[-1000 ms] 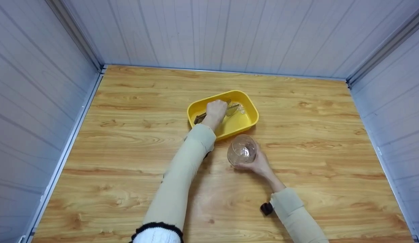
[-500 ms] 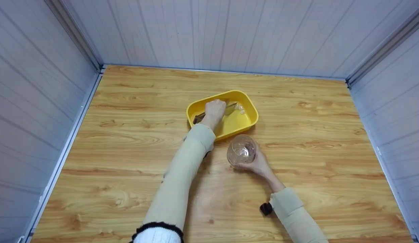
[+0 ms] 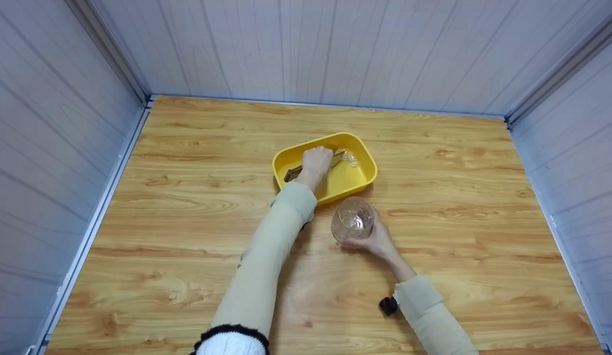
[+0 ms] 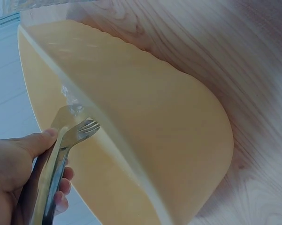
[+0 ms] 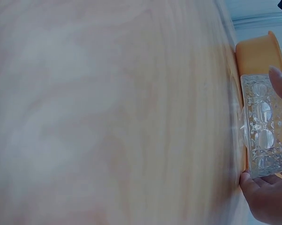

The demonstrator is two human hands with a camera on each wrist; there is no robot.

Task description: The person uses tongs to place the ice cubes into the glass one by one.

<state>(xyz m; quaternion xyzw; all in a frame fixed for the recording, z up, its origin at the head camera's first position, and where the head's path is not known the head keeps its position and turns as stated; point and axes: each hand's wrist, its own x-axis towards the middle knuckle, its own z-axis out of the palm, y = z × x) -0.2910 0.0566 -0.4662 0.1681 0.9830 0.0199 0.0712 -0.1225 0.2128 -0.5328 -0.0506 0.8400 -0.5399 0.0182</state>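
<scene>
Tongs of shiny metal reach into a yellow basin, gripped in a person's left hand, while the right hand holds a clear glass on the near side of the basin. As the left wrist view shows, the left thumb presses along one arm of the tongs and the fingers wrap the other side; one end is pronged like a fork, the other broad and flat, and the two stand apart. Just beyond the tips, toward the right end of the basin, lies a small cluster of clear pieces, ice-like in look. The right thumb and fingers curl round opposite sides of the glass, which is upright, its mouth upward and its wall patterned in relief; whether its base touches the table cannot be told. Beige sleeves cover both forearms, the left one ending toward the elbow in a dark ruffled edge above white knit. Beside the right cuff sits a small dark object. The basin rests on a wood-grain table, enclosed on three sides by pale panel walls.
</scene>
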